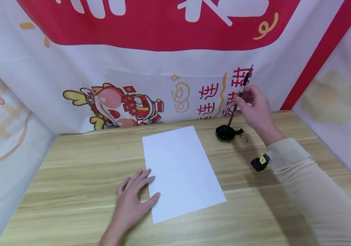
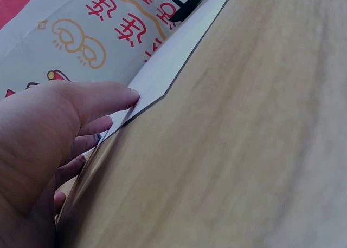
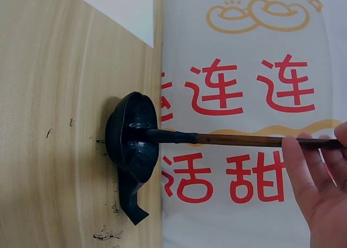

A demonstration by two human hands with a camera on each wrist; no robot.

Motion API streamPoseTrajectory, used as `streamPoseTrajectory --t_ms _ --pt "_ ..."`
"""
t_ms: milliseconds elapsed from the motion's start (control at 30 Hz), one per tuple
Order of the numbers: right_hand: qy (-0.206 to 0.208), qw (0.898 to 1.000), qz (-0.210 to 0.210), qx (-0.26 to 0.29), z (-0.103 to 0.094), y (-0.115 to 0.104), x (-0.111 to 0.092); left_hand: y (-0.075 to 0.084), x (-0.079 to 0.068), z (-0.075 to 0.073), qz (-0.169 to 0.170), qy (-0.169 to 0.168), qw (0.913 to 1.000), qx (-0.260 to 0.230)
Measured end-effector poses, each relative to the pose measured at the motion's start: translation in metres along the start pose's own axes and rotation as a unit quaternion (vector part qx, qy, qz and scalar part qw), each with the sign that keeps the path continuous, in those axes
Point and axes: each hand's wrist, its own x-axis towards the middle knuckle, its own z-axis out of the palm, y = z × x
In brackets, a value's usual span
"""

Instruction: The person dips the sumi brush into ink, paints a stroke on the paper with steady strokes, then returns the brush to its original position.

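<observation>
A sheet of white paper (image 1: 183, 174) lies on the wooden table. My left hand (image 1: 133, 201) rests at its left edge, thumb and fingertips on the paper and fingers spread. To the right of the sheet, my right hand (image 1: 255, 106) pinches the brown handle of a writing brush (image 1: 231, 118) with thumb and fingers. The brush stands steeply, its bristle end down in a small black ink dish (image 3: 122, 145) shaped like a leaf or bowl with a short curved handle. Dark, wet-looking ink shines inside the dish, and the bristle tip is hidden in it.
Dark ink marks (image 3: 107, 236) stain the table (image 1: 80, 171) beside the dish. A white cloth backdrop (image 1: 163, 68) with red lettering and cartoon prints hangs right behind the table. Further cloth panels stand at the left and right sides.
</observation>
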Motion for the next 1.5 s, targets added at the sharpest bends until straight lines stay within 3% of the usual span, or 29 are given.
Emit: streamPoseTrajectory --t_ms 367,1067,1300,1500 --pt "0.041 0.999 -0.012 -0.004 0.005 0.005 -0.002 0.000 -0.001 0.000 0.000 0.003 1.0000 -0.001" --pt "0.048 0.999 -0.004 -0.010 0.010 0.010 -0.004 0.000 -0.001 -0.001 -0.006 0.002 1.0000 -0.003" --pt "0.056 0.998 -0.015 -0.036 0.009 0.008 -0.005 0.002 -0.001 -0.001 -0.007 0.003 1.0000 -0.003" --pt "0.081 0.996 -0.040 -0.026 0.008 0.000 -0.007 0.003 -0.001 -0.002 -0.008 0.003 1.0000 -0.001"
